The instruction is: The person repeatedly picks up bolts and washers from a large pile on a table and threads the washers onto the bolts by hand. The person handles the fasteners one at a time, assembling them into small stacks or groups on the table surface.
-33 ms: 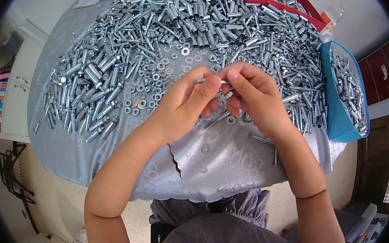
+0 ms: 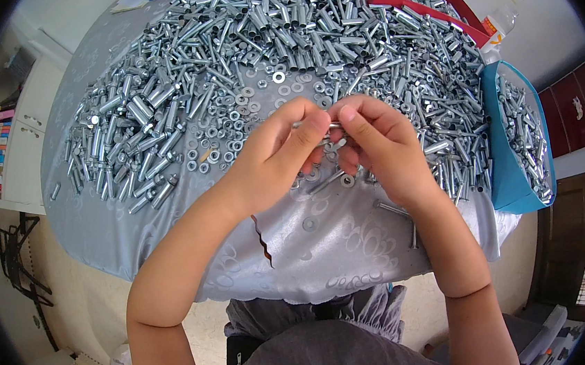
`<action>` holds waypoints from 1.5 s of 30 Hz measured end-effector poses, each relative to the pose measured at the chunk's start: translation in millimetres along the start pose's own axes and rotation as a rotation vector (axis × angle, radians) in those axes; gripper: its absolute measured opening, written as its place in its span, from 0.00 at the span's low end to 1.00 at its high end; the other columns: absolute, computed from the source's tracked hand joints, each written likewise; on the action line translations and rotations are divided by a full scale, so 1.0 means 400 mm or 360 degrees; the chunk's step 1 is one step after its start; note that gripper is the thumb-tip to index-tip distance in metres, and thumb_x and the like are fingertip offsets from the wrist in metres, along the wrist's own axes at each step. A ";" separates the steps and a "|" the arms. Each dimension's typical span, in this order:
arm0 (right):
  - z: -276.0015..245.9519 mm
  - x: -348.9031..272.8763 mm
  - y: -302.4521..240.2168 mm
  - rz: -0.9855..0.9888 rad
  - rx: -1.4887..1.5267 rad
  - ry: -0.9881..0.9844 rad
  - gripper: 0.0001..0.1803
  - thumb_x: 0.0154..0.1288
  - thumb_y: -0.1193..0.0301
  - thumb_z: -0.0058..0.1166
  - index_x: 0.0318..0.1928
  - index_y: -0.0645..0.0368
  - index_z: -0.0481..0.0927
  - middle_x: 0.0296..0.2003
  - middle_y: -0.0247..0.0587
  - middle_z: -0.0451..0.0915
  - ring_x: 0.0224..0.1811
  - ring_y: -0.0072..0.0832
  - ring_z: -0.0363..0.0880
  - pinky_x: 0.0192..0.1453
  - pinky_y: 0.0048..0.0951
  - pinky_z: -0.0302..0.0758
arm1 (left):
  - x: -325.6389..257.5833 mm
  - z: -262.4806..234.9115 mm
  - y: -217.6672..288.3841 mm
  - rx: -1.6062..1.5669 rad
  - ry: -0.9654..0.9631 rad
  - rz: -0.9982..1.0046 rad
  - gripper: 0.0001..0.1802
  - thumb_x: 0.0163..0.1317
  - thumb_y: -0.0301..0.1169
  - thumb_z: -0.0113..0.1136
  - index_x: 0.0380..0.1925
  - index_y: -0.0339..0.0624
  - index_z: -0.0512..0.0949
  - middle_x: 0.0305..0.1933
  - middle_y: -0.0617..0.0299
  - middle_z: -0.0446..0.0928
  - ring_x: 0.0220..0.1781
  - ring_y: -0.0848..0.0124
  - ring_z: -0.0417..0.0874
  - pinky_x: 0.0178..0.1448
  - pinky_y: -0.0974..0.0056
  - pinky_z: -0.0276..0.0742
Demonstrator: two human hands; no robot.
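Note:
My left hand (image 2: 286, 152) and my right hand (image 2: 383, 143) meet above the near middle of the table. Both are closed, thumbs and fingers pinching a thin metal bolt (image 2: 335, 124) that lies crosswise between them. Another small shiny metal piece (image 2: 341, 143) shows just below it between the fingers; its kind is too small to make out. Under and behind my hands lie loose flat washers (image 2: 347, 180) and a pile of nuts (image 2: 213, 131). Two long bolts (image 2: 414, 236) rest beside my right wrist.
A large heap of metal sleeves and bolts (image 2: 278, 24) spreads across the far table. Assembled anchor bolts (image 2: 161, 192) are grouped at left. A red box (image 2: 478, 33) and a blue bin (image 2: 524, 193), both holding hardware, stand at right. The silvery tablecloth (image 2: 340, 248) has a dark wavy tear.
Both hands keep nearly the same place. The fingertips and the bolt between them have shifted very slightly.

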State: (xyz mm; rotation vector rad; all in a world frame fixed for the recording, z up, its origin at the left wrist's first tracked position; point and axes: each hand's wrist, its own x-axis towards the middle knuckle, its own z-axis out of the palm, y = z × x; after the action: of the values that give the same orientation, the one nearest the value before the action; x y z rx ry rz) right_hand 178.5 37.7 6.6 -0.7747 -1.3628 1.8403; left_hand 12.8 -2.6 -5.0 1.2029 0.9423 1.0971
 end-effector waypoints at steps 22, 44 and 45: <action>-0.004 -0.001 -0.005 -0.0083 -0.0165 0.0056 0.11 0.63 0.70 0.51 0.42 0.62 0.73 0.28 0.31 0.75 0.22 0.14 0.68 0.25 0.14 0.64 | 0.023 -0.021 -0.028 0.0562 0.0399 0.0508 0.12 0.63 0.37 0.52 0.32 0.38 0.75 0.27 0.69 0.71 0.26 0.83 0.68 0.29 0.77 0.64; -0.056 0.004 -0.037 -0.0361 -0.0216 0.0392 0.09 0.62 0.72 0.50 0.40 0.65 0.75 0.27 0.33 0.75 0.24 0.15 0.68 0.29 0.16 0.65 | 0.018 -0.029 0.016 0.0116 0.0637 0.0401 0.12 0.57 0.35 0.62 0.31 0.36 0.77 0.24 0.71 0.74 0.25 0.87 0.68 0.27 0.81 0.60; -0.058 0.005 -0.040 -0.0375 -0.0219 0.0420 0.09 0.62 0.72 0.50 0.40 0.65 0.75 0.27 0.33 0.75 0.24 0.15 0.68 0.28 0.16 0.65 | 0.017 -0.034 0.016 0.0122 0.0635 0.0387 0.12 0.56 0.35 0.62 0.31 0.36 0.77 0.25 0.70 0.75 0.25 0.86 0.69 0.28 0.81 0.61</action>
State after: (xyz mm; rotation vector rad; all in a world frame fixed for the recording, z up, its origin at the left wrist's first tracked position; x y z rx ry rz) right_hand 199.0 54.9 15.6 -0.8545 -1.3542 1.4210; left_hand 0.3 7.2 -0.5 1.2055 1.1686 1.5457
